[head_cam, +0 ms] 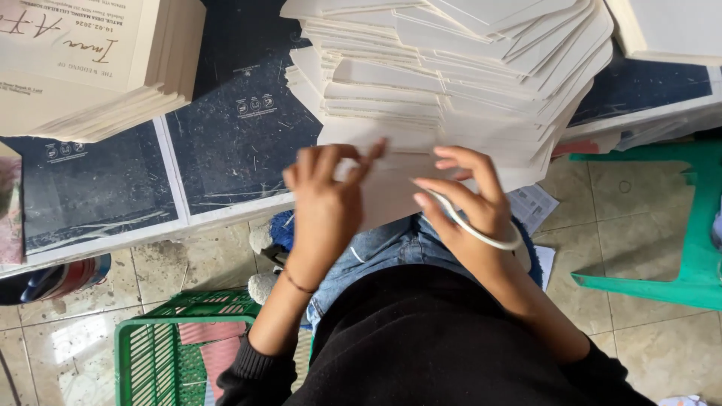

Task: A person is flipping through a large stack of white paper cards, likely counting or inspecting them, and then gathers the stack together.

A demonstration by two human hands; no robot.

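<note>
At the far left, a stack of cream printed cards [90, 60] is lying on the dark table [233, 143], and below it, on the tiled floor [647, 338], a green plastic basket [162, 349] is standing beside your left arm. Moving to the right, your left hand [325, 207] is coming up over your lap, with a thin bracelet at the wrist; its fingers [331, 162] are curling down and the thumb is pressing against the near edge of a cream sheet [391, 188], so this grip is closing on the sheet. The sheet is lying between your two hands, at the foot of the big pile of cream sheets [451, 68] that is leaning in steps on the table, just above your knees in blue jeans [391, 244]. Your right hand [470, 203] is resting on the right part of the same sheet, with the fingers spread and a little bent; a white thin tool [477, 229], curved like a band, is lying under this hand, but I cannot tell if the fingers are really clamping it or the sheet. Further to the right, a green plastic chair [677, 218] is standing on the floor, well apart from your hands, and another pale stack [669, 26] is showing at the top right corner.
</note>
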